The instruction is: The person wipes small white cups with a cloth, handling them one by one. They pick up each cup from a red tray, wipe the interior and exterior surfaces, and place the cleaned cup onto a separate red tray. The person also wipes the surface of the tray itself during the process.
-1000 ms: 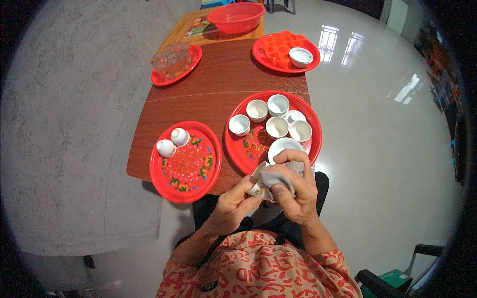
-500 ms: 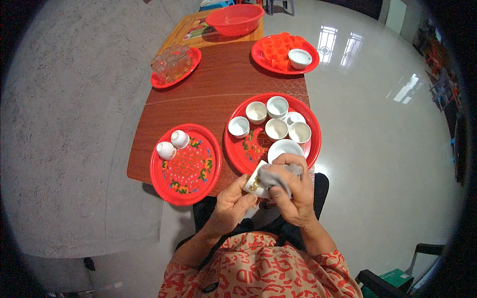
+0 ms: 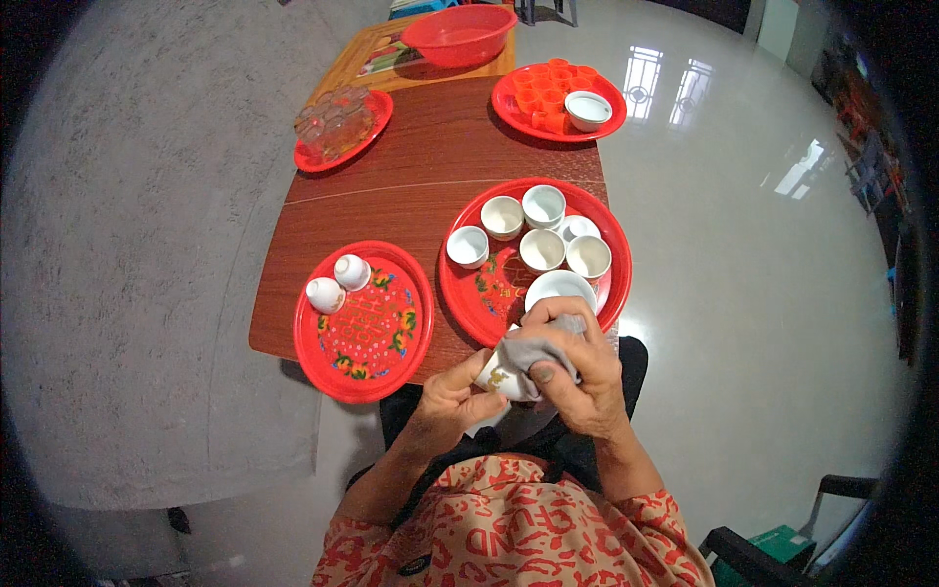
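My left hand [image 3: 455, 396] is closed on the base side of a small white teacup [image 3: 499, 377] with gold marking, held over the table's near edge. In my right hand [image 3: 579, 377] a grey cloth [image 3: 536, 354] is bunched up and pressed over the cup's rim side. Just beyond my hands is a round red tray [image 3: 474, 318] with several white cups [image 3: 542, 250] and a white bowl [image 3: 560, 289], which my right hand partly hides. To the left, two white cups [image 3: 338, 284] stand upside down on another red patterned tray [image 3: 367, 338].
A brown table [image 3: 411, 186] bears the trays. At its far left, a red tray [image 3: 381, 135] holds clear glasses [image 3: 337, 119]; at its far right, another tray [image 3: 611, 122] holds orange cups [image 3: 548, 93] and a lidded white bowl [image 3: 588, 112]. A red basin [image 3: 460, 37] stands behind.
The teacup has tilted and its gold marking has turned. My right hand with the cloth has shifted slightly, and the cloth now covers more of the cup's rim side.
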A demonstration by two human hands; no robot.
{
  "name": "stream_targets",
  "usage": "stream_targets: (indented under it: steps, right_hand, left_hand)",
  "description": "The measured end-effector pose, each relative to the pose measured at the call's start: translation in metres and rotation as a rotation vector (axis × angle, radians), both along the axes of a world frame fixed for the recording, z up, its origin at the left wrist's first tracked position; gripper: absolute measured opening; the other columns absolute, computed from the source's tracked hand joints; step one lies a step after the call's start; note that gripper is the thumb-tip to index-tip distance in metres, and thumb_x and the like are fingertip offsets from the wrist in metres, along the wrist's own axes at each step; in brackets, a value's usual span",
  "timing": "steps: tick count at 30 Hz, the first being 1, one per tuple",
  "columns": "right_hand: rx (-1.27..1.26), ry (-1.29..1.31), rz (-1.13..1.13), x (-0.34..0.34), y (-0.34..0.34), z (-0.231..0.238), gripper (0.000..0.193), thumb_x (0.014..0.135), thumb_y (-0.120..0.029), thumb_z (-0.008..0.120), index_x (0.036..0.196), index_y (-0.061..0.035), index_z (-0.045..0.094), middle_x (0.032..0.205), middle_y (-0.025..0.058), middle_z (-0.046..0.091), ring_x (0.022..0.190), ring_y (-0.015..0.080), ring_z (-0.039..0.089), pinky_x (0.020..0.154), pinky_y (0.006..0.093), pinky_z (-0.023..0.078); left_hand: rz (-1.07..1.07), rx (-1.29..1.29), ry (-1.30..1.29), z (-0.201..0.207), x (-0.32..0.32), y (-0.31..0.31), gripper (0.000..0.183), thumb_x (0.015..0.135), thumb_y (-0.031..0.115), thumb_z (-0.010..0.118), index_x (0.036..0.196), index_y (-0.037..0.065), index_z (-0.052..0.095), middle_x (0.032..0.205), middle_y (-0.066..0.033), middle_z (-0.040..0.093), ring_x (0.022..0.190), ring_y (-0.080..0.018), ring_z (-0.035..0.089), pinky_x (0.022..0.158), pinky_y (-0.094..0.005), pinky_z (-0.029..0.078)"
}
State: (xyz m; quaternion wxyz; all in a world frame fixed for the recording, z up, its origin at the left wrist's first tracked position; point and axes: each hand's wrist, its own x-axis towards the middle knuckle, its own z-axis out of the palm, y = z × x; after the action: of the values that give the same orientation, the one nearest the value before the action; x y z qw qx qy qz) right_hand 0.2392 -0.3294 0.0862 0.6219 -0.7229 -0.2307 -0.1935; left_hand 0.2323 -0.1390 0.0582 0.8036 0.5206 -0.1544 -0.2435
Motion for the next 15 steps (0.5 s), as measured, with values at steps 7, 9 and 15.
stream_targets:
  steps: [7,9,15]
  right_hand:
    - [0.409,0.398,0.16,0.002,-0.001,-0.015,0.028,0.091,-0.017,0.052,0.106,0.0048,0.062,0.106,0.01,0.055,0.096,0.0176,0.052,0.082,0.0327,0.043]
    - [0.402,0.404,0.135,0.002,0.0,-0.016,0.028,0.088,-0.017,0.055,0.106,0.0031,0.062,0.105,0.0109,0.055,0.098,0.0188,0.051,0.084,0.0336,0.042]
    - [-0.171,-0.138,-0.04,-0.001,-0.002,0.006,0.036,0.072,-0.014,0.07,0.107,-0.0055,0.065,0.105,0.0137,0.053,0.095,0.0274,0.052,0.083,0.0375,0.043]
  left_hand:
    - [-0.051,-0.129,0.091,0.002,-0.002,-0.003,0.046,0.089,0.006,0.057,0.132,0.001,0.045,0.115,-0.0028,0.056,0.099,-0.0087,0.053,0.087,-0.0235,0.043]
    - [-0.053,-0.175,0.085,0.002,-0.001,-0.005,0.046,0.09,0.006,0.057,0.133,0.001,0.044,0.115,-0.0031,0.055,0.099,-0.0088,0.053,0.087,-0.0237,0.043]
    - [-0.007,-0.132,0.014,0.0,0.001,-0.007,0.044,0.092,0.007,0.057,0.134,0.001,0.043,0.119,-0.004,0.055,0.106,-0.0104,0.052,0.092,-0.0258,0.042]
